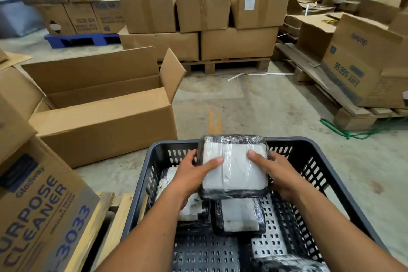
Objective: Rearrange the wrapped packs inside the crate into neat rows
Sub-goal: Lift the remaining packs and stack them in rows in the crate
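A dark grey perforated plastic crate [318, 174] stands on the floor in front of me. Both hands hold one wrapped pack [235, 172], white with black edges under clear film, lifted above the crate's middle. My left hand [192, 176] grips its left side and my right hand [277, 174] grips its right side, thumbs on top. Below it a second pack [239, 216] lies flat on the crate floor. More packs [170, 176] lie at the left, partly hidden by my left arm. Another wrapped pack [291, 264] shows at the near right corner.
An open cardboard box [106, 112] stands left of the crate. A printed cleaner carton [42, 210] sits at the near left. Stacked cartons on wooden pallets [220, 17] fill the back and right. A green cord [353, 133] lies on the concrete floor.
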